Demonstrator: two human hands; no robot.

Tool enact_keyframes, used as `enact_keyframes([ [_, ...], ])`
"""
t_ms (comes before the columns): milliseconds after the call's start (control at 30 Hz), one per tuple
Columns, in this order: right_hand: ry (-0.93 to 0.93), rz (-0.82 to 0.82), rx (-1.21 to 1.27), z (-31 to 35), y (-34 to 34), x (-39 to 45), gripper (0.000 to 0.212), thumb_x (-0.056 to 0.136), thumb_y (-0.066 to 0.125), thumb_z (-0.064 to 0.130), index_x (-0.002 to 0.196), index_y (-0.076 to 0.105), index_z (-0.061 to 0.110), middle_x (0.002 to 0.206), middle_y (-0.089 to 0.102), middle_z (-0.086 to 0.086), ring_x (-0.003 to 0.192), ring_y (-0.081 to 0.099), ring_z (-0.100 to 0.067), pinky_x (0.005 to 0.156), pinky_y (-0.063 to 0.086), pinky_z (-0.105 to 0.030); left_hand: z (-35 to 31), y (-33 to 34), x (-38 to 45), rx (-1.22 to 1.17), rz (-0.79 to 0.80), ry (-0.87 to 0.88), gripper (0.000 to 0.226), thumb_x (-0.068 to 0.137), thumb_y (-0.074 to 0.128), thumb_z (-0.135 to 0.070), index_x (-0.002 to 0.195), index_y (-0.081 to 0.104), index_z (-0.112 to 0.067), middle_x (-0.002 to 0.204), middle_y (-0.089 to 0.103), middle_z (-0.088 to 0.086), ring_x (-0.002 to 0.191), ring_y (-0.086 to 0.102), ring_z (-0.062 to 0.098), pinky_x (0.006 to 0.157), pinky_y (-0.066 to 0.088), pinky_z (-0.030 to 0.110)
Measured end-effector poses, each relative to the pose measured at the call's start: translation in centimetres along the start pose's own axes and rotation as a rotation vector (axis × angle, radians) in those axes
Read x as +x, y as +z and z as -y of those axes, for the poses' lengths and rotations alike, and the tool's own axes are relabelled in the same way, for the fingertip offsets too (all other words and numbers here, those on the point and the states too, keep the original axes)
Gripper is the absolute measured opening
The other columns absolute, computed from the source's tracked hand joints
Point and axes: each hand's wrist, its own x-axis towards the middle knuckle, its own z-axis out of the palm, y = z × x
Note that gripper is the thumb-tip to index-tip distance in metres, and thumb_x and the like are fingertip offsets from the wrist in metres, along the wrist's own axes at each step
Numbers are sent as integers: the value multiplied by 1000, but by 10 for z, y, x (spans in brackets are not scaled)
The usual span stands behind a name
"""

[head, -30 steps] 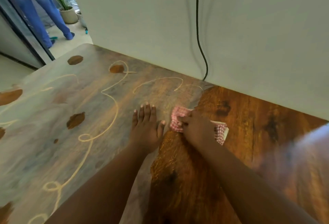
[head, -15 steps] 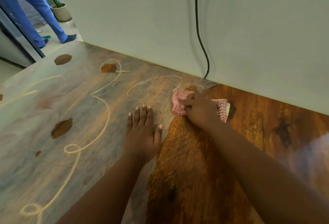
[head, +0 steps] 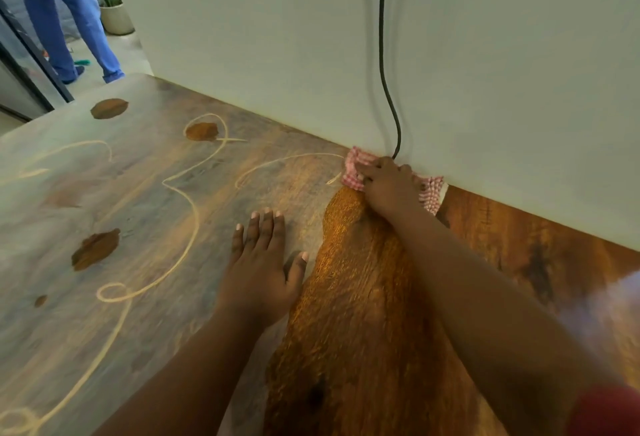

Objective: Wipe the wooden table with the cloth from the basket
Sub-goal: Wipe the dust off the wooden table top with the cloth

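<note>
- Now the right hand [head: 389, 186] is pressing the cloth [head: 356, 167] against the bench [head: 346, 297] at the wall [head: 485, 89], fingers curled over it.
- Left hand [head: 263, 269] is lying flat, fingers released.
- Keeping even pressure and avoiding the cable [head: 384, 72] would likely be helping.

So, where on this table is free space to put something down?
The widest bare patch is the dusty table surface to the left of the left hand. The bright wood right of the right forearm is also free. By the wall it is crowded: right hand, cloth, cable.
</note>
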Motion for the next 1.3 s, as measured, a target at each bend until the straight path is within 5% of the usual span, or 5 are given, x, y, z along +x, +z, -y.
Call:
enact_keyframes([
  [333,310,12,-99,27,-9,17,47,88,47,22,135,43,18,130,43,-11,117,41,-38,93,40,-54,2,3,0,13,-2,-1,84,86,-4,-67,153,-12,-17,161,-14,4,144,-26,16,115,-22,35],
  [567,-224,109,48,39,5,-13,41,94,42,35,133,47,43,143,42,-9,124,42,-35,101,36,-51,2,4,-1,-3,-35,-4,80,90,2,-62,154,-6,-15,162,-8,6,146,-21,16,116,-20,36],
  [733,173,6,98,19,-8,24,37,91,44,33,125,58,33,126,52,-10,111,52,-35,94,44,-46,3,8,1,-28,-39,11,79,92,4,-62,154,-7,-15,162,-10,6,146,-21,17,117,-17,38],
  [1000,-292,114,41,52,16,0,39,94,39,49,132,47,47,147,38,-6,130,36,-35,104,31,-51,2,7,0,-38,-63,17,79,94,8,-63,153,-8,-14,162,-10,6,145,-22,15,113,-25,33],
  [1300,-150,141,40,113,15,-30,46,96,38,46,140,41,34,151,31,-2,137,26,-29,110,20,-54,-3,-4,-6,-100,-120,26,77,93,6,-59,153,-7,-12,160,-12,7,147,-19,18,116,-19,34],
])
